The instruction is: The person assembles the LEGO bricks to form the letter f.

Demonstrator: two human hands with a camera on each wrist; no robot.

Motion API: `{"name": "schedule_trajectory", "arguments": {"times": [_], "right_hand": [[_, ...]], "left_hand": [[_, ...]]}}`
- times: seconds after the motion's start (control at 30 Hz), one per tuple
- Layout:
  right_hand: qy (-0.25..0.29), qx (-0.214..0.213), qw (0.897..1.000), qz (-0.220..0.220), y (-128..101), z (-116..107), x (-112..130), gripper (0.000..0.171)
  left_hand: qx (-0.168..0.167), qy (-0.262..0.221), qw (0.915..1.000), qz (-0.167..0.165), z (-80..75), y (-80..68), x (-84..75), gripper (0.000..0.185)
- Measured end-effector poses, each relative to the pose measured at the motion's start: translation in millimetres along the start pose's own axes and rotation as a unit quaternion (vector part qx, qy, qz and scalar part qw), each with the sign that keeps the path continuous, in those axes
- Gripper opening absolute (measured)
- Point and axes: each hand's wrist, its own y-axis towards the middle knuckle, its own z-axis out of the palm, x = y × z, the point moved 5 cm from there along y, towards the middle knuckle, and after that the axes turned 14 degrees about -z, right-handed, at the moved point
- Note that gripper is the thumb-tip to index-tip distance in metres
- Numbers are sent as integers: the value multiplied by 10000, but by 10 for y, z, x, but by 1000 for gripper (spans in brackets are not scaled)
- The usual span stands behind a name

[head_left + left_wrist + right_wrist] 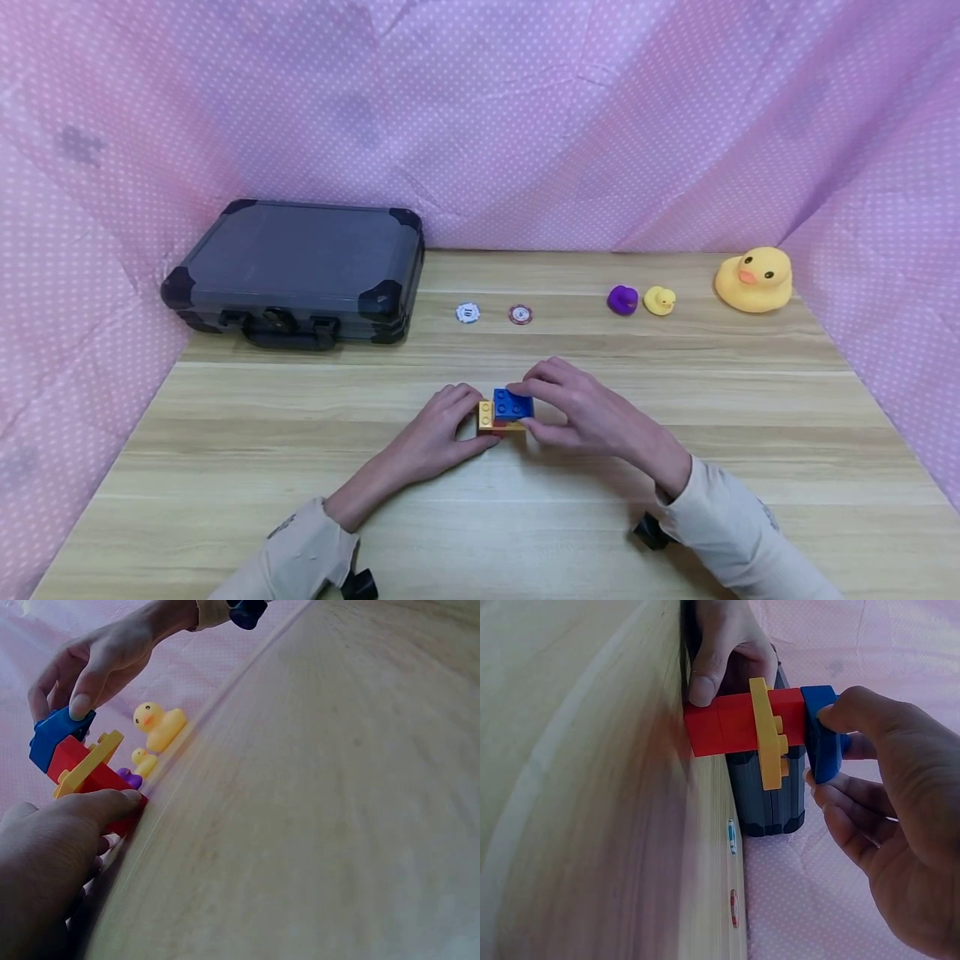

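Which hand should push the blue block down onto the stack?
Probably the right hand: its fingers already pinch the blue block on top of the stack. The left hand grips the red bottom block against the table, steadying it.

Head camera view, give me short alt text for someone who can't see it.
Two hands build a small brick stack on a wooden table: the left hand steadies it, the right hand pinches the blue brick on top.
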Motion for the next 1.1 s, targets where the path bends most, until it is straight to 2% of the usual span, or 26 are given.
{"name": "schedule_trajectory", "arguments": {"times": [0.4,0.6,0.8,1.0,1.1], "right_hand": [[79,-104,9996,270,-37,53,-14,41],[425,-110,9968,673,-109,72,-16,48],[874,-329,9897,1089,-262,124,-75,50],[1503,-287,9750,1612,-384,237,-136,48],[1644,-288,9695,1793,-413,273,-153,47]], "left_hand": [[-4,-36,10000,-58,-3,-15,10,36],[-18,-35,10000,-36,3,-12,13,34],[17,-47,10000,-62,5,-11,2,35],[-5,-54,10000,-48,2,-5,-6,37],[-10,-62,10000,-49,1,-4,-5,37]]}}
